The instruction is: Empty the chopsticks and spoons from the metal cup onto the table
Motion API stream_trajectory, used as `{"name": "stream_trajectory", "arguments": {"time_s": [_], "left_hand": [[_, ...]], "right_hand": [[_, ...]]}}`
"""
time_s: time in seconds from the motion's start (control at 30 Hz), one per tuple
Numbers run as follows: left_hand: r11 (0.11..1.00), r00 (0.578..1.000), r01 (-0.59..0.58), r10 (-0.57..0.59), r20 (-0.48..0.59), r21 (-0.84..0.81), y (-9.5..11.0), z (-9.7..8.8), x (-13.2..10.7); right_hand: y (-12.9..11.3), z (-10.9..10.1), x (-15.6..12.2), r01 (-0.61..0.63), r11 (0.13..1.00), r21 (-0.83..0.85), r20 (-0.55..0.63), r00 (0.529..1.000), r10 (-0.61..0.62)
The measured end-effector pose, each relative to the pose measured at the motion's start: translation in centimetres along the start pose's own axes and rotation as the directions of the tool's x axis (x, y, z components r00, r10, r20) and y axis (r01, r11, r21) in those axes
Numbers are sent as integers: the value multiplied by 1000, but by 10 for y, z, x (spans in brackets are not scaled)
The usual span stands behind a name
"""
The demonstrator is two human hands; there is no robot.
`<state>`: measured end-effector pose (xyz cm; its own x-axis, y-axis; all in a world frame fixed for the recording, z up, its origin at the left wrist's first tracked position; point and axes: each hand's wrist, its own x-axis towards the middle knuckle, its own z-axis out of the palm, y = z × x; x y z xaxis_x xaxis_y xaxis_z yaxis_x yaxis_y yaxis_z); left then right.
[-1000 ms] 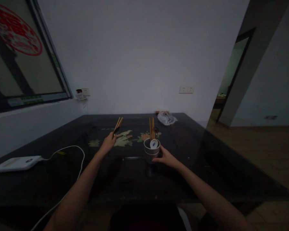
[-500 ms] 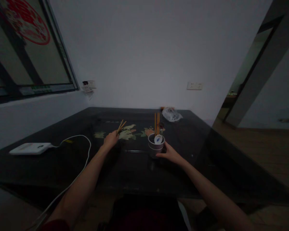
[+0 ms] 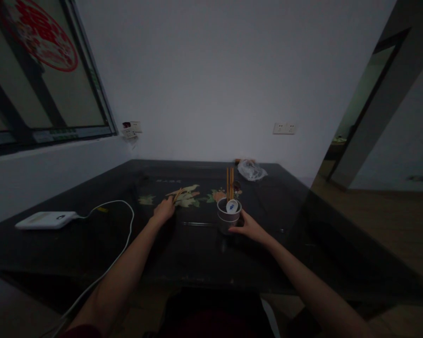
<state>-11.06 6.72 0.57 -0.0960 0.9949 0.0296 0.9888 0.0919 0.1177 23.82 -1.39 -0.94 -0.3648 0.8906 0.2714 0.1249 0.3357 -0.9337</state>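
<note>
My left hand (image 3: 164, 209) is closed around a pair of wooden chopsticks (image 3: 177, 194), low over the dark table left of centre. Their tips point away over the printed flowers, and the lower parts are hidden in the fingers. My right hand (image 3: 248, 226) grips the side of a grey cup (image 3: 228, 223) with a pale rim. In the cup stand several upright wooden chopsticks (image 3: 230, 182) and a white spoon (image 3: 231, 206) with a blue mark. Behind the cup is a small dark round thing (image 3: 237, 186) that I cannot make out.
A white power bank (image 3: 45, 220) lies on the left of the table (image 3: 197, 256), its white cable (image 3: 131, 220) running over the near edge. A crumpled clear plastic bag (image 3: 251, 170) sits at the back by the wall. Wall sockets (image 3: 284, 128) are above.
My left hand has lowered slightly, and its chopsticks have tipped down from a raised angle to nearly flat over the table. My right hand and the cup stay in place.
</note>
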Motion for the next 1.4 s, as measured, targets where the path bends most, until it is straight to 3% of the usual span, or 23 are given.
{"name": "stream_trajectory", "arguments": {"time_s": [0.47, 0.83, 1.03, 1.4], "left_hand": [[997, 995, -1, 8, -95, 75, 5, -2, -6], [1000, 999, -5, 6, -40, 24, -2, -11, -6], [1000, 999, -28, 28, -23, 7, -6, -11, -4], [990, 982, -141, 137, -129, -23, 8, -13, -10]], "right_hand": [[4, 0, 1, -2, 1000, 6, -4, 1000, 2], [-4, 0, -1, 10, 999, -33, -13, 1000, -10], [-3, 0, -1, 13, 1000, -26, -1, 1000, -13], [-2, 0, 0, 11, 999, -49, -4, 1000, -12]]}}
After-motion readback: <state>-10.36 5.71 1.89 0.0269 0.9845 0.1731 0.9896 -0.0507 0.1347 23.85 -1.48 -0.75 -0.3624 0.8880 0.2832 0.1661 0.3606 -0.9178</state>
